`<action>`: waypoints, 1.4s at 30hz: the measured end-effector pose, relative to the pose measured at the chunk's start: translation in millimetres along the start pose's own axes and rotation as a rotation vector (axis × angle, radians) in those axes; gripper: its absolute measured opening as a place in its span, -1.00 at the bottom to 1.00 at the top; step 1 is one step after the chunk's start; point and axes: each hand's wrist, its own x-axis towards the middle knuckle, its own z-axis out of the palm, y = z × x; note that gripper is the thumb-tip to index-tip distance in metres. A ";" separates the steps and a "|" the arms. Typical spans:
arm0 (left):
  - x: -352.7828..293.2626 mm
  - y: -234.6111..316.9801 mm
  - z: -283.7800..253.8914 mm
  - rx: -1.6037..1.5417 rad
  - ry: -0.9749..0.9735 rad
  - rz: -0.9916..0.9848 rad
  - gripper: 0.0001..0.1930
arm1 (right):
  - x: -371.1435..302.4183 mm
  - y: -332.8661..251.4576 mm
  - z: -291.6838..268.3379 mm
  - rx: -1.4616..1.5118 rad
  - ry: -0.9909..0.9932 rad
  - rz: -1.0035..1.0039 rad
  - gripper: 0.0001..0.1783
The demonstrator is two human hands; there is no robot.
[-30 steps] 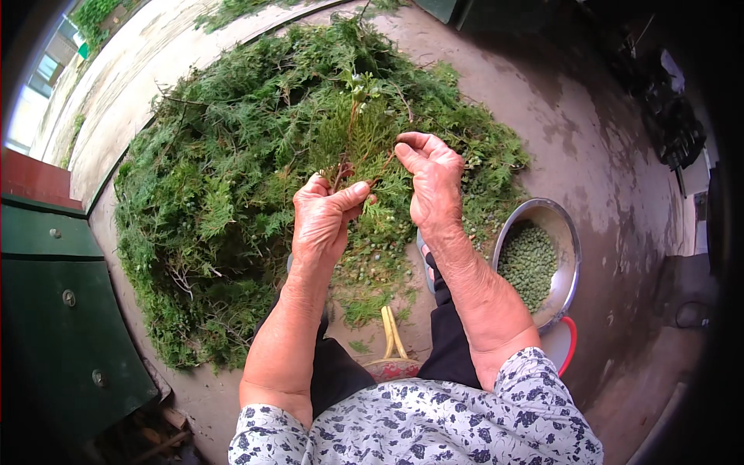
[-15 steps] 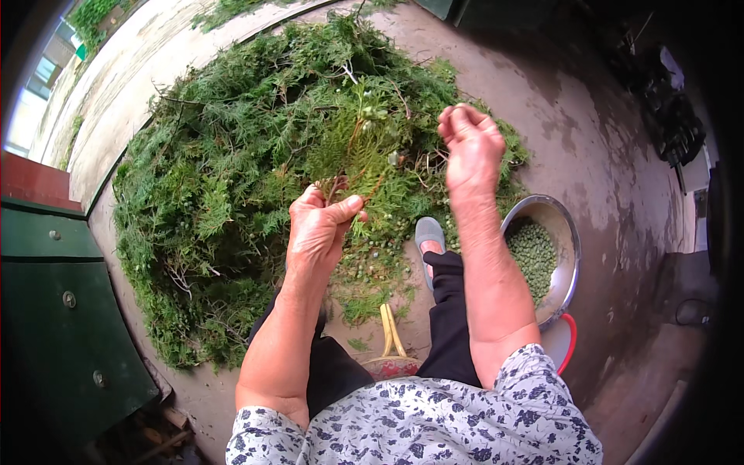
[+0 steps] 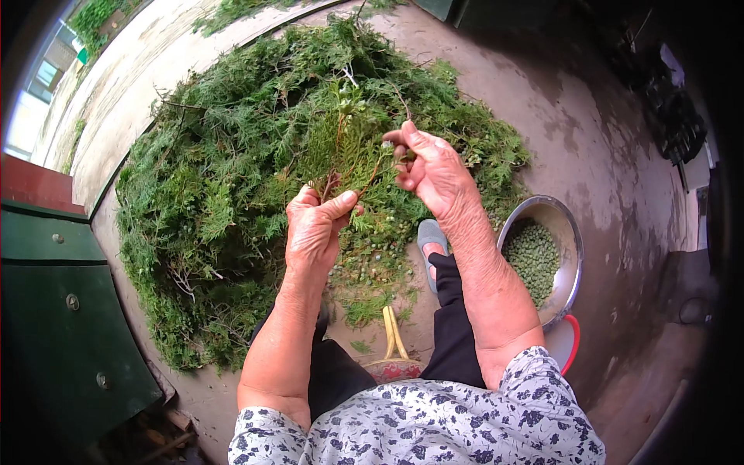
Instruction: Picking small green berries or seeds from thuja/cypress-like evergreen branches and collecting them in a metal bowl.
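Observation:
My left hand (image 3: 316, 226) grips the stems of a green leafy sprig (image 3: 346, 147) and holds it upright over the ground. My right hand (image 3: 431, 169) is at the sprig's right side, its fingertips pinched on a small greenish berry near the top. Behind both hands a big pile of cut green branches (image 3: 232, 178) covers the concrete. At my right stands a metal bowl (image 3: 572, 256) part-filled with small green berries (image 3: 532, 259).
A dark green metal box (image 3: 54, 310) stands at the left. Loose berries and bits of twig lie on the ground by my grey shoe (image 3: 431, 232). A yellow-handled tool (image 3: 394, 333) lies between my legs. A red rim (image 3: 573, 345) shows beside the bowl.
My right hand swung out toward the right, then came back left to the sprig and pinched at it. My left hand kept hold of the sprig.

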 end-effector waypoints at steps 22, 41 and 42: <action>1.6 -13.6 -1.5 -0.112 0.057 0.059 -0.75 | 7.2 9.4 -0.1 0.092 0.157 -0.281 -0.79; -15.1 -9.0 7.1 0.276 -0.067 -0.069 -0.62 | -2.2 37.1 18.0 -0.410 0.013 -0.217 -0.76; -13.8 -1.6 6.8 0.259 -0.066 0.024 -0.62 | -1.1 38.7 18.1 -0.526 0.014 -0.256 -0.76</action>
